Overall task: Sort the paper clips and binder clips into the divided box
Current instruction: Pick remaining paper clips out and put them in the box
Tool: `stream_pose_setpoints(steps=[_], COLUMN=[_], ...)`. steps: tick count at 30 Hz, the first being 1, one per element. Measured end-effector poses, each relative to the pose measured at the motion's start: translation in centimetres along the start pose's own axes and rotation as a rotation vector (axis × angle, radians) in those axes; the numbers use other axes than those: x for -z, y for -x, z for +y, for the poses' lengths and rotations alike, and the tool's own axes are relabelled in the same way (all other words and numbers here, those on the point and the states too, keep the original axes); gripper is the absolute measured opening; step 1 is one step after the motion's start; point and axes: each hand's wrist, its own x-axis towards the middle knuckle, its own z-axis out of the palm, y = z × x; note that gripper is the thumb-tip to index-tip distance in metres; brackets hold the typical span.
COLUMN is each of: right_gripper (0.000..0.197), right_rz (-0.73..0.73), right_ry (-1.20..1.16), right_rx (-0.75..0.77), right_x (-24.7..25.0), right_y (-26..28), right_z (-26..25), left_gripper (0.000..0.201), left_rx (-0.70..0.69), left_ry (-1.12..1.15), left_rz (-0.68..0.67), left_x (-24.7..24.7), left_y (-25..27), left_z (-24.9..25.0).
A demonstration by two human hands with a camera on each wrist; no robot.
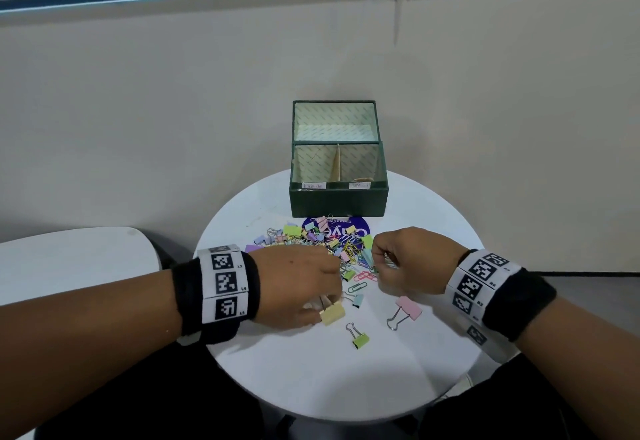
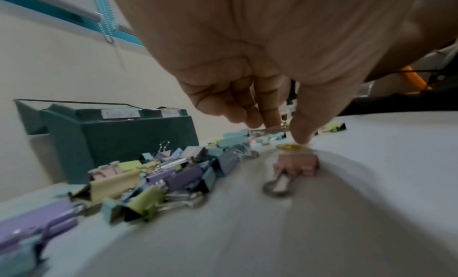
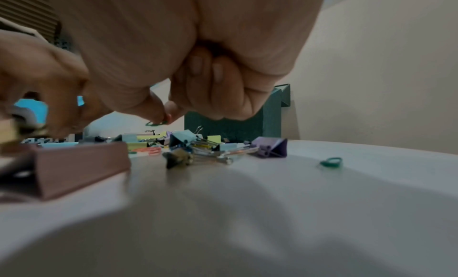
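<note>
A green divided box (image 1: 337, 197) stands at the back of the round white table (image 1: 346, 387), with two labelled front compartments and one rear compartment. In front of it lies a pile of pastel binder clips and coloured paper clips (image 1: 311, 242). My left hand (image 1: 325, 301) pinches the wire handles of a yellow binder clip (image 1: 333, 313) at the pile's near edge; the left wrist view shows the fingers (image 2: 270, 120) pinching the metal handle. My right hand (image 1: 375, 264) hovers over the pile's right side, thumb and forefinger pinching a green paper clip (image 3: 156, 123).
Loose near the front lie a pink binder clip (image 1: 408, 308), a green binder clip (image 1: 360, 339) and a small teal one (image 1: 358, 299). A stray green paper clip (image 3: 330, 161) lies to the right. A second white surface (image 1: 69, 259) is at the left; a wall rises behind the box.
</note>
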Motion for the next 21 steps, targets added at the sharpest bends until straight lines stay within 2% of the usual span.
stream_pose_setpoints(steps=[3,5,6,9,12,14,16,21], right_gripper=[0.006,0.006,0.005,0.004,0.004,0.010,0.014,0.013], right_rz=[-0.001,0.009,0.012,0.035,0.103,0.133,0.156,0.310], right_ry=[0.002,0.003,0.005,0.009,-0.027,-0.138,-0.191,-0.143], right_rx=[-0.001,0.002,0.002,0.015,0.027,0.017,0.005,-0.085], right_x=[-0.1,-0.1,-0.1,0.0,0.0,0.4,1.7,6.2], right_y=[0.0,-0.1,-0.1,-0.2,-0.1,-0.2,-1.1,-6.5], right_z=[0.0,0.1,0.2,0.2,0.1,-0.1,-0.2,-0.4], left_gripper=[0.033,0.049,0.050,0.024,0.031,0.021,0.021,0.013], left_rx=[0.207,0.372,0.410,0.396,0.415,0.398,0.356,0.402], left_ry=[0.007,-0.004,0.012,0.064,0.075,0.058,0.031,0.053], left_rz=[0.012,-0.043,-0.066,-0.156,-0.311,-0.330,-0.321,-0.293], left_x=[1.0,1.7,1.9,1.7,0.9,0.7,0.7,0.2], left_y=[0.4,0.6,0.5,0.0,-0.9,-1.4,-1.9,-2.4], left_z=[-1.3,-1.7,-1.5,0.5,2.4,3.0,3.1,3.1])
